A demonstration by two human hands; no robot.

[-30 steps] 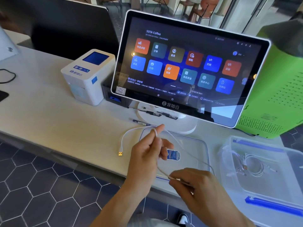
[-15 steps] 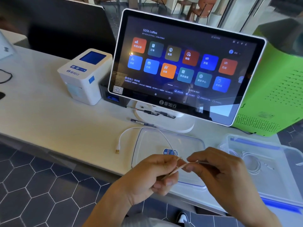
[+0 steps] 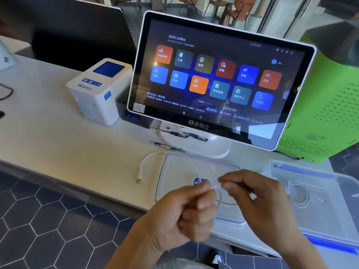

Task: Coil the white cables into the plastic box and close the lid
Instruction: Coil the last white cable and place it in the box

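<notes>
A thin white cable (image 3: 155, 155) runs from its gold USB plug at the counter's front edge, over the clear lid (image 3: 171, 167), up to my hands. My left hand (image 3: 184, 214) is closed on the cable, and a small loop hangs from it. Fingertip to fingertip with it, my right hand (image 3: 258, 199) pinches the same cable. Both hover above the lid, which lies flat on the counter with a blue sticker. The clear plastic box (image 3: 330, 183) with blue latches stands open at the right; a coiled white cable (image 3: 297, 193) lies inside.
A tilted touchscreen terminal (image 3: 213, 78) on a white stand rises behind the lid. A white label printer (image 3: 99, 92) sits to the left, a green perforated machine (image 3: 326, 105) to the right. A pen (image 3: 169, 147) lies near the stand. The counter edge drops to a hexagon-tiled floor.
My left hand dropped from a raised pinch and closed into a fist on the cable. My right hand rose to meet it, and a small loop formed between them.
</notes>
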